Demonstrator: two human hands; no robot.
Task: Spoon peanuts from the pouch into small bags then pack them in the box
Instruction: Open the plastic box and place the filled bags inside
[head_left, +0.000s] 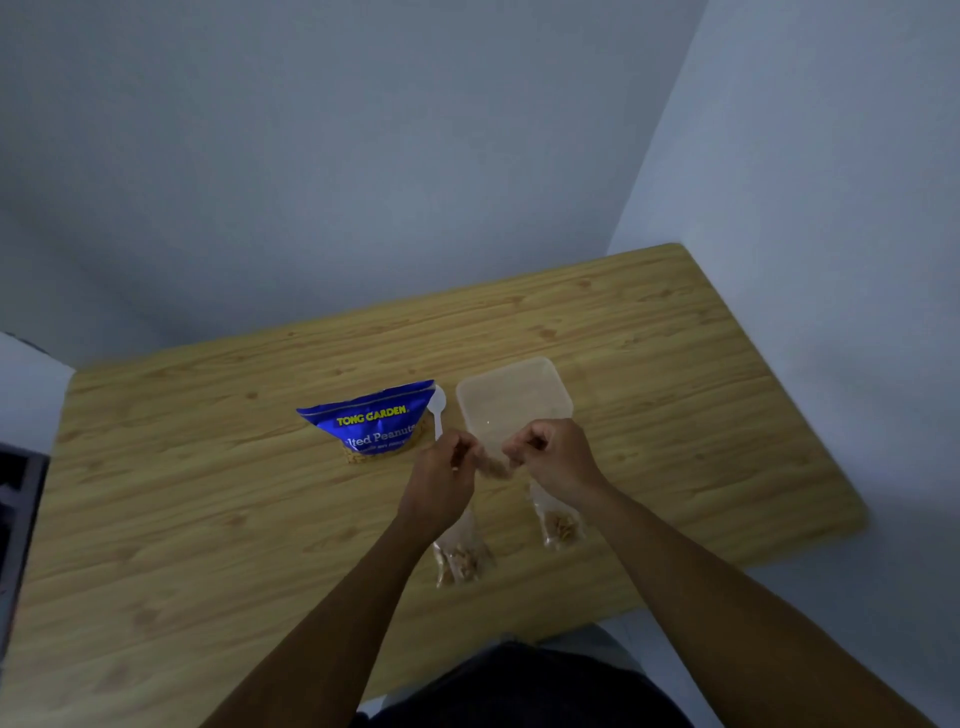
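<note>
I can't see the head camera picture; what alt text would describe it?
The left hand and right hand pinch a small clear bag of peanuts between them above a wooden table. Two filled bags lie nearer; a blue peanut pouch, white spoon and clear plastic box sit beyond.

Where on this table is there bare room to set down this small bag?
Bare table lies left of the pouch and right of the box. It is crowded in the middle: spoon, left hand, right hand, and two filled bags sit close together.
</note>
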